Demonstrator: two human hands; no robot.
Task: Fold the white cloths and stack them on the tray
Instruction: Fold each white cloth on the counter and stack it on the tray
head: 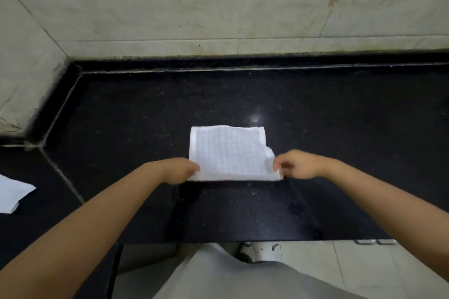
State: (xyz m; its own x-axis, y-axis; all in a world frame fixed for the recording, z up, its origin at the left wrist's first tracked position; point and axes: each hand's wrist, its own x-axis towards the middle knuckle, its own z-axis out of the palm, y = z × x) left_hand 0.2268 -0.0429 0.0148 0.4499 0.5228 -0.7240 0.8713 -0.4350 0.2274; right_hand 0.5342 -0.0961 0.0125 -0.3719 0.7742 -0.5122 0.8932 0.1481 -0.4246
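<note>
A white waffle-weave cloth (pixel 228 150) lies on the black stone counter (pixel 340 128), roughly in the middle. Its near part shows a doubled layer along the front edge. My left hand (pixel 181 170) pinches the cloth's near-left corner. My right hand (pixel 295 165) pinches the near-right corner, where the fabric is lifted and curled a little. Another white cloth (pixel 12 193) lies at the far left edge of the view, partly cut off. No tray is in view.
A pale tiled wall (pixel 218 7) rises behind the counter, and a raised tiled block (pixel 26 68) fills the back-left corner. The counter's front edge runs just below my forearms, with light floor tiles (pixel 364 269) and cabinet handles (pixel 375 241) beneath.
</note>
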